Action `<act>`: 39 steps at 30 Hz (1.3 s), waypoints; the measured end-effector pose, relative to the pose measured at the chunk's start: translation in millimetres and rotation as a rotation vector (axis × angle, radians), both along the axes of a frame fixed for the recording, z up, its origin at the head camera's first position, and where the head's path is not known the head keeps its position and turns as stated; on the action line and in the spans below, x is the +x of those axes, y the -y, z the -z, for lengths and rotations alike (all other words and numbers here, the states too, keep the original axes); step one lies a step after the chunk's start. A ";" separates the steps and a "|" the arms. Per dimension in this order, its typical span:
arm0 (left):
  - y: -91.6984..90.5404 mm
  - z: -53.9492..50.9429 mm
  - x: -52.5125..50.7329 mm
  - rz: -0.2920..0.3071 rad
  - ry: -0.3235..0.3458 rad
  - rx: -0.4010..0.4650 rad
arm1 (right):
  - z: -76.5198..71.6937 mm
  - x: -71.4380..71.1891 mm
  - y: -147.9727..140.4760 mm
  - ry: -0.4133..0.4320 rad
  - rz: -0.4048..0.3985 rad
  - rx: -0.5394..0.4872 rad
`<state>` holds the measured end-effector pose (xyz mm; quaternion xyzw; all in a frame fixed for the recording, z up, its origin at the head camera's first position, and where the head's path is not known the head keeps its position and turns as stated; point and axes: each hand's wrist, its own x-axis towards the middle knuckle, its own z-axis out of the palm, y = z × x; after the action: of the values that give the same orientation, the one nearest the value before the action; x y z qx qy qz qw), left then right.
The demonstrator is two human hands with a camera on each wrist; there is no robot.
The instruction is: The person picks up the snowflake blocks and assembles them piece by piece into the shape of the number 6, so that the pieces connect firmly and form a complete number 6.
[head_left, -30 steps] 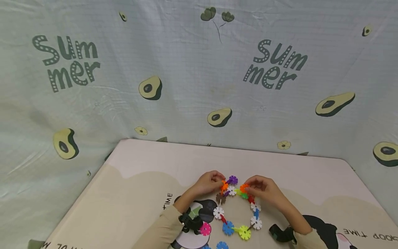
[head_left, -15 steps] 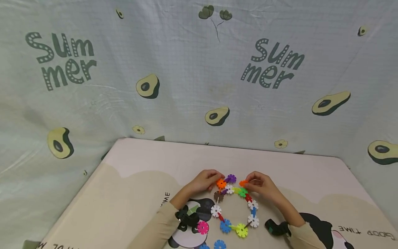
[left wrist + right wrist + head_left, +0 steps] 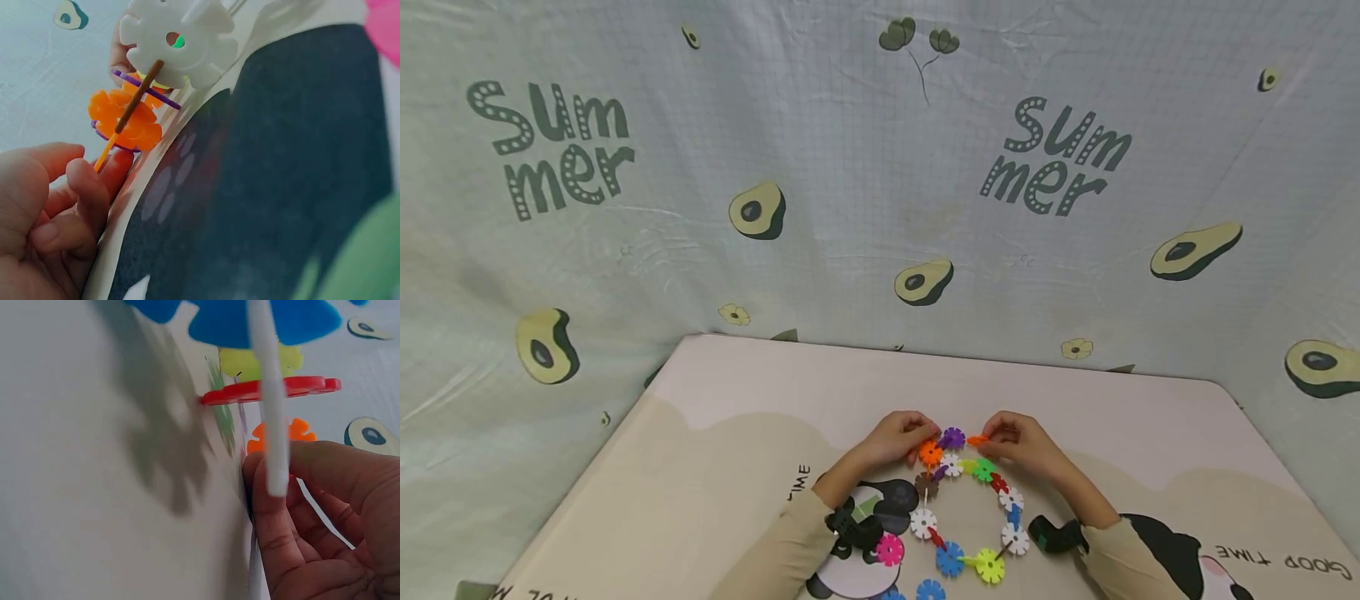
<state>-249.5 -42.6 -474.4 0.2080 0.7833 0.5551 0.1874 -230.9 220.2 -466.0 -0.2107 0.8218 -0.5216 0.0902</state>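
Notched plastic flower discs in several colours are joined into a ring (image 3: 988,567) on the table. At its far left side my left hand (image 3: 901,437) pinches an orange disc (image 3: 931,452), whose edge shows between thumb and fingers in the left wrist view. A purple disc (image 3: 953,438) stands joined just right of it, beyond a white disc (image 3: 951,465). My right hand (image 3: 1018,437) pinches a separate orange disc (image 3: 977,440), nearly edge-on, a small gap right of the purple one. In the right wrist view a red disc (image 3: 269,390) and a white disc's edge (image 3: 275,425) partly cover it.
A loose pink disc (image 3: 891,549) lies by my left wrist, and a blue disc (image 3: 931,590) sits at the front edge of view. The printed table mat (image 3: 722,467) meets a patterned cloth wall (image 3: 835,167) behind. Black wrist cameras sit near both cuffs.
My right hand has brought its orange disc left, from over the green disc to beside the purple one, and turned it edge-on. My left hand keeps its hold with slight movement.
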 end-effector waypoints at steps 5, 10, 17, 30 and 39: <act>-4.8 -1.0 -2.9 -0.041 -0.051 -0.072 | -0.1 -3.0 2.1 -0.020 -0.021 0.017; -9.3 -1.6 -3.5 -0.032 -0.058 -0.104 | -1.4 -2.7 4.7 -0.025 -0.058 0.007; -10.5 -0.9 -2.4 -0.034 -0.066 -0.111 | 0.2 -2.5 5.4 -0.011 -0.078 0.014; -11.9 0.4 -3.0 -0.028 -0.031 -0.089 | 1.4 -6.7 11.9 -0.048 -0.103 -0.023; -10.6 -0.9 -2.4 -0.041 0.021 -0.060 | -0.8 -8.6 16.5 -0.019 -0.075 0.008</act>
<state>-251.8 -32.0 -473.5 0.1801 0.8018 0.5371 0.1905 -239.5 203.7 -465.2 -0.2459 0.8164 -0.5124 0.1026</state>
